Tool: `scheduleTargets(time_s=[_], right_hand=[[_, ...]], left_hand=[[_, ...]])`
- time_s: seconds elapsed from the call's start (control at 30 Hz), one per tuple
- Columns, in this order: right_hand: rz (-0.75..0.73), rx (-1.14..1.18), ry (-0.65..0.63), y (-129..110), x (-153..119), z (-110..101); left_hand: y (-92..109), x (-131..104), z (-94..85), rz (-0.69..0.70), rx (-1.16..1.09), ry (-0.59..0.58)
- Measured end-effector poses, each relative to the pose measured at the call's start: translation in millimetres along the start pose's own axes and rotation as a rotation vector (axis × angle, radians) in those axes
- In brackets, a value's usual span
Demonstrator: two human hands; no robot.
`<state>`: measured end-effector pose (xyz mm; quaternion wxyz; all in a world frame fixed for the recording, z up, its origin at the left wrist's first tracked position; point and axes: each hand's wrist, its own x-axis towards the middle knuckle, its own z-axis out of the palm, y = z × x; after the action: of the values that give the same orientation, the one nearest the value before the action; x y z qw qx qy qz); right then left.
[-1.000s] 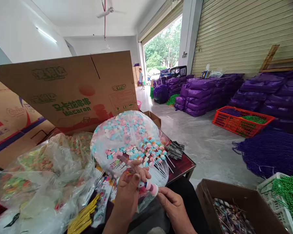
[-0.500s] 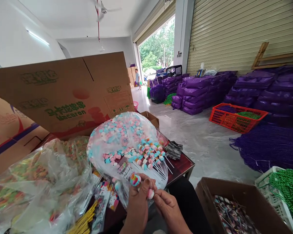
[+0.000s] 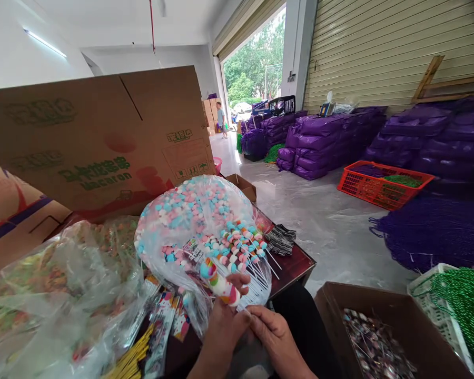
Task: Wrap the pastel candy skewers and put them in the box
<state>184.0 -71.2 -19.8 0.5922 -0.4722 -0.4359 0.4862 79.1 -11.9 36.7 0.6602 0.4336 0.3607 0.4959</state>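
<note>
A candy skewer (image 3: 220, 284) of white, pink and blue pieces, with printed wrapping around it, points up and left. My left hand (image 3: 227, 326) is closed on its lower end, some fingers behind it. Touching the left at the fingertips, my right hand (image 3: 274, 334) pinches near the skewer's base; what lies between its fingers is too small to tell. Just beyond are finished-looking marshmallow skewers (image 3: 243, 245) with white sticks, on a clear bag of pink, blue and white marshmallows (image 3: 189, 208). Yellow ties (image 3: 132, 355) and printed wrappers (image 3: 164, 316) lie left of my hands.
A large cardboard box (image 3: 102, 142) stands behind the bags. Striped cloth (image 3: 281, 239) lies at the table corner (image 3: 306, 263). On the right are an open carton of wrapped sticks (image 3: 375, 347) and a red crate (image 3: 383, 184). A person (image 3: 221, 120) stands far off.
The skewer now shows more of its length, tilted up and left above my left hand. My right hand has stayed beside the left, pinching. The whole view has shifted slightly.
</note>
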Motion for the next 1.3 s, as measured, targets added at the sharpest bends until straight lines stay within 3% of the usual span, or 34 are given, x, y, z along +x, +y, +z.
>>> scheduleTargets(time_s=[0.13,0.23,0.3,0.43,0.53,0.6,0.7,0.83,0.93,1.07,1.17,1.3], right_hand=[[-0.01,-0.019,0.001,0.9,-0.5,0.9],[-0.026,-0.03,-0.044,3.6,-2.9,1.4],[-0.026,-0.042,-0.059,3.0,-3.4,3.1],[-0.025,-0.01,-0.044,-4.3,-0.4,9.9],[-0.021,0.052,-0.053,-11.1,1.7,14.4],[-0.013,0.072,-0.062,-13.7,1.3,14.3],[0.002,0.062,-0.092,-12.8,-1.9,9.8],[0.048,0.06,-0.178,-4.9,-6.2,4.9],[0.084,0.087,-0.171,-1.0,-5.1,6.4],[0.101,0.134,-0.096,-3.3,0.3,14.7],[0.083,0.179,-0.095,-5.9,1.2,21.7],[0.159,0.294,-0.136,-7.3,-4.5,19.8]], left_hand=[[34.0,14.3,-15.5,0.129,-0.139,-0.09],[50.0,21.2,-18.1,0.103,-0.155,0.0],[44.8,17.6,-12.5,0.088,-0.141,0.059],[13.1,-3.2,5.2,-0.042,-0.11,0.116],[0.4,-12.4,8.3,-0.153,-0.068,0.033],[5.9,-9.2,2.6,-0.089,-0.092,-0.03],[29.8,4.0,-10.4,0.057,-0.212,-0.085],[55.5,14.7,-13.6,0.117,-0.265,-0.008],[50.9,10.8,-1.8,0.111,-0.252,0.057],[26.3,-1.0,10.5,0.086,-0.203,0.131],[16.6,-5.7,5.7,-0.001,-0.137,0.093],[35.6,1.0,-13.5,0.069,-0.198,0.0]])
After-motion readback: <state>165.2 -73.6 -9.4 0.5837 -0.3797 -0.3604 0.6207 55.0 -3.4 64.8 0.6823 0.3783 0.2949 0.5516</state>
